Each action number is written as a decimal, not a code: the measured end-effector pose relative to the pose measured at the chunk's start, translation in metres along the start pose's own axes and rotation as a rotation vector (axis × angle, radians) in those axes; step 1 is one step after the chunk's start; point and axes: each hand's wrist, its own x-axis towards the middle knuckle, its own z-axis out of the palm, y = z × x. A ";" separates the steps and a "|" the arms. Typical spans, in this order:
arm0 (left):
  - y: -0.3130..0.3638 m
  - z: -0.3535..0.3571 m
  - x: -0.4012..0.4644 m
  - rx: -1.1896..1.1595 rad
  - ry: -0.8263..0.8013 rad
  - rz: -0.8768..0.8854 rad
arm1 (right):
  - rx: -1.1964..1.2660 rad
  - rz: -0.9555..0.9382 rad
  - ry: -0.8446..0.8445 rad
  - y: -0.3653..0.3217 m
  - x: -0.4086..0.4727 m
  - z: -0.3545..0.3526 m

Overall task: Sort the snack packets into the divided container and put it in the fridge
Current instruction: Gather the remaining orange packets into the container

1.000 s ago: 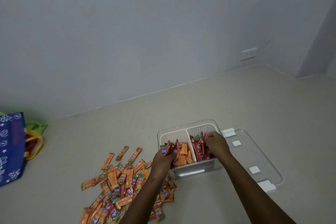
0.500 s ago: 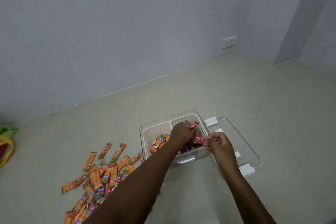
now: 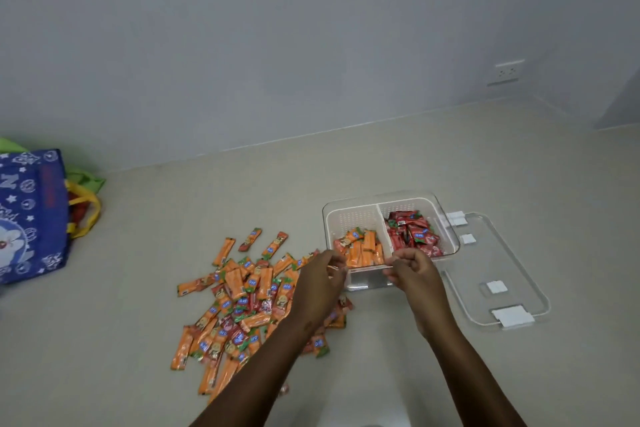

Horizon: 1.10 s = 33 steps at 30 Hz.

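Both hands withdrawn from container [image 3: 446, 218]; beige floor [image 3: 450, 156], grey wall [image 3: 277, 28].

Blue labels on orange packets [image 3: 239, 282] too blurred to read; large "N" on blue bag [image 3: 31, 215].

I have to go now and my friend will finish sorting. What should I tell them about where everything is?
Left hand and right hand hover at the near edge of the divided container, fingers curled; whether either holds a packet can't be told.
Orange packets fill the left compartment, red packets the right.
A big mixed pile lies on the floor to the left, unsorted.
The clear lid lies off, to the container's right.
Left: sort the pile, then take the container to the fridge.
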 end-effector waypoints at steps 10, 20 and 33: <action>-0.116 -0.095 -0.068 -0.028 0.132 -0.248 | -0.274 0.021 -0.185 0.033 -0.045 0.106; -0.186 -0.136 -0.094 -0.089 0.107 -0.388 | -0.630 0.093 -0.251 0.089 -0.059 0.164; -0.220 -0.124 -0.077 -0.079 -0.050 -0.398 | -1.168 -0.200 -0.434 0.145 -0.061 0.198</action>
